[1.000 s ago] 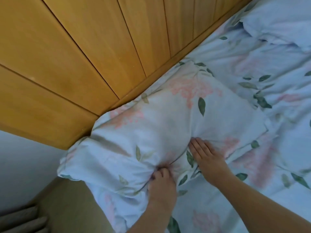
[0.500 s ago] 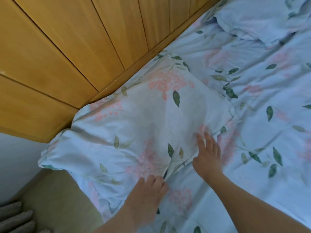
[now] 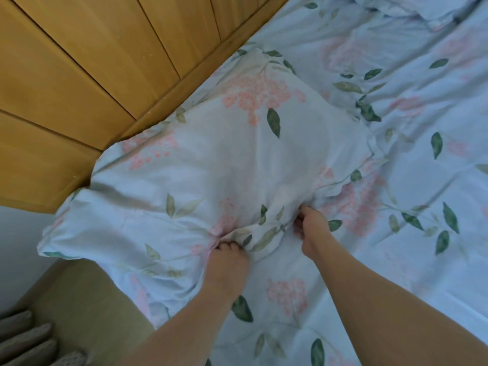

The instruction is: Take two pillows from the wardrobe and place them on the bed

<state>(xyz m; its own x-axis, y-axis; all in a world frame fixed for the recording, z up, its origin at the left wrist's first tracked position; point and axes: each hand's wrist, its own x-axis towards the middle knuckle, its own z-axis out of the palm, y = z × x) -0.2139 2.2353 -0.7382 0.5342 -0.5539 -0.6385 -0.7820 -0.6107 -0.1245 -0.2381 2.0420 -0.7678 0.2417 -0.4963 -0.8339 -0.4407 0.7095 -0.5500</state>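
One pillow lay on the bed, pushed up against the wooden headboard just beyond the hands, its floral case matching the sheet beneath it. So, as I judged it, the first pillow was down and only being tidied. Further off, past the right hand and toward the far corner, a rumpled pale heap showed at the edge of view; I could not tell whether it was a second pillow or bunched bedding. If it was not a pillow, one more was left to fetch from the wardrobe, which was out of sight.

The left hand was closed, fingers curled into the near edge of the pillow and pinching a gather of the cloth. The right hand sat just beside it, also closed to a fist on the same near edge, with a ridge of bunched cover between the two. Both forearms reached in from below, bare. Neither hand held anything else.
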